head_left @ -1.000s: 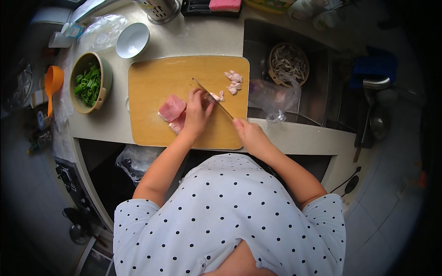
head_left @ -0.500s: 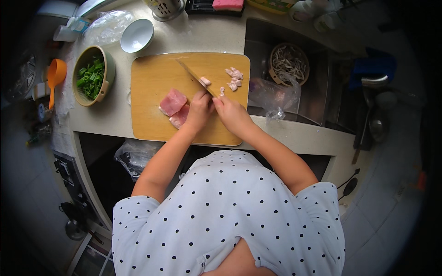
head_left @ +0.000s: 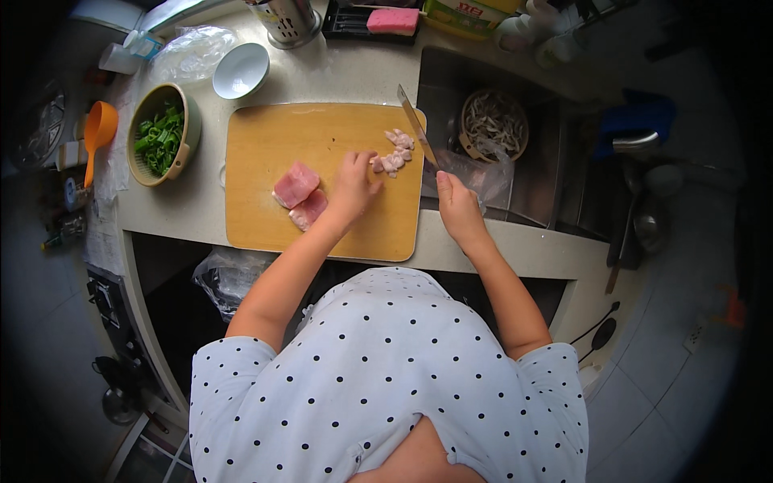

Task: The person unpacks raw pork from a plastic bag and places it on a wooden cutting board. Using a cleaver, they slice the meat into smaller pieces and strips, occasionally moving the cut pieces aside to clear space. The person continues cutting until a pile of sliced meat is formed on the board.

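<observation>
Pink meat pieces (head_left: 393, 164) lie at two o'clock on the board (head_left: 274, 133), beside the left hand (head_left: 353, 189), loosely spread; the right hand (head_left: 461, 211) grips the knife (head_left: 416, 126), held aside, I judge, for clearance.

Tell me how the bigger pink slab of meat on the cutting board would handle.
The slab of meat looks boneless, so it would probably sag a little when lifted. Its raw, moist-looking surface suggests it may be slippery. Lying flat and blocky on the cutting board, it would likely slide rather than roll if pushed.
</observation>
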